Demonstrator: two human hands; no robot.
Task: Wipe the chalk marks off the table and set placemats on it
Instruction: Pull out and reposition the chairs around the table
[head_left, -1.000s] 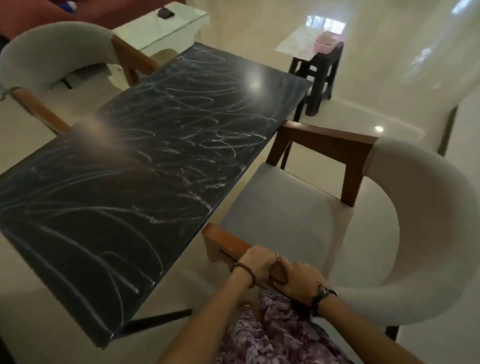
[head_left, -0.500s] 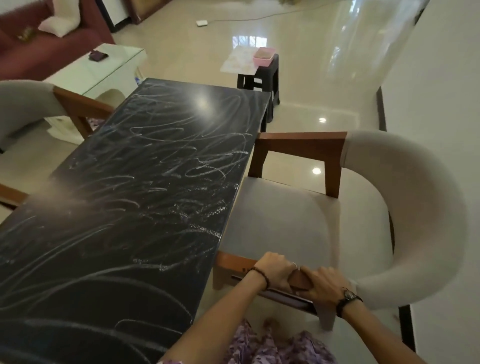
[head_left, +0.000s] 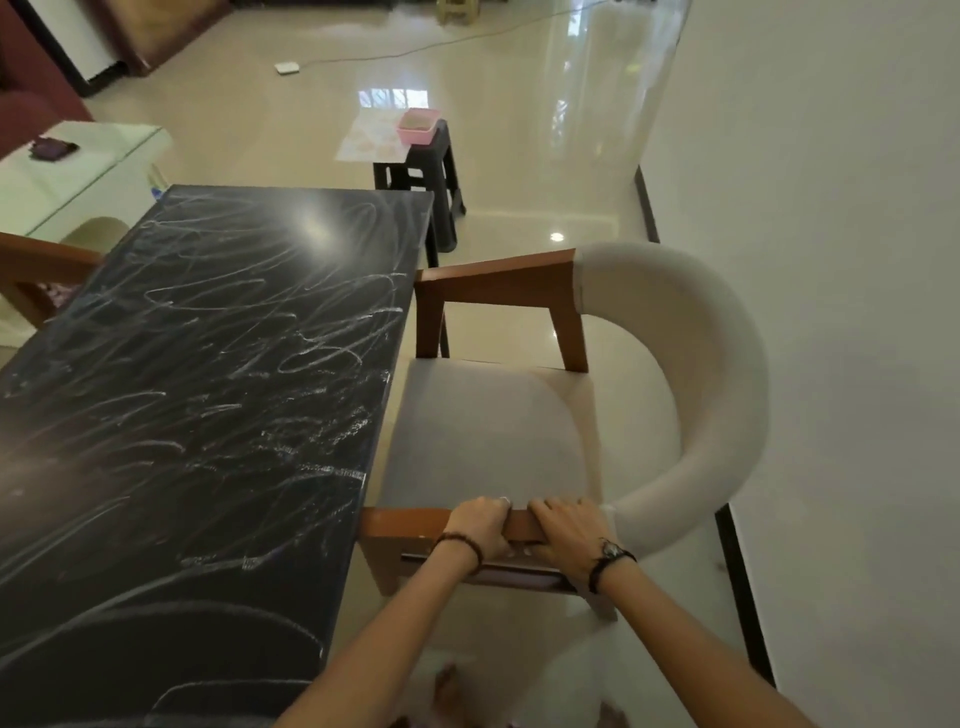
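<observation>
1. Both hands clench the near wooden armrest of the chair: the left hand and right hand sit side by side, fingers wrapped over the rail.
2. Left of the chair, just beside its seat, the dark worktop is covered in white chalk marks.
3. Farther off, a black stool carries a pink tub and what looks like a pale patterned placemat.

We get single head view, close above, facing forward and down: dark chalk-scribbled rectangular table left, cream-cushioned wooden armchair right, near.
</observation>
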